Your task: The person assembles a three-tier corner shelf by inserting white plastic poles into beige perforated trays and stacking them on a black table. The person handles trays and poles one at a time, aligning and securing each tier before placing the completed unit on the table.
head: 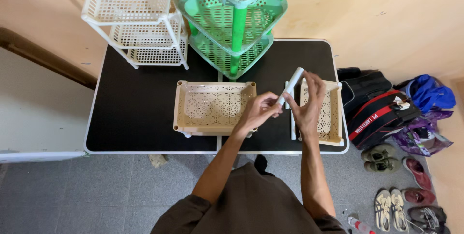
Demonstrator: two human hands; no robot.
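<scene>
1. Left hand (258, 110): fingers curled and pinched on the lower end of a white tube (290, 85).
2. Right hand (308, 103): fingers wrapped about the middle of the same tube, thumb side facing the left hand. The two hands are close together, both gripping.
3. The tube is held above the table, tilted, its free end pointing up and away past the right fingertips.
4. Directly beneath the hands: more white tubes (292, 126) lie flat on the black table (135, 113), between two trays.
5. Just left of the left fingers: a beige perforated tray (212, 106), stacked on another. Just right of the right fingers: a second beige tray (332, 118), partly hidden by that hand.
6. Beyond the fingertips: a green tiered rack (234, 21); further left, a white tiered rack (137, 23).
7. Well right of the hands, on the floor: bags (377, 108) and shoes (406, 190).
</scene>
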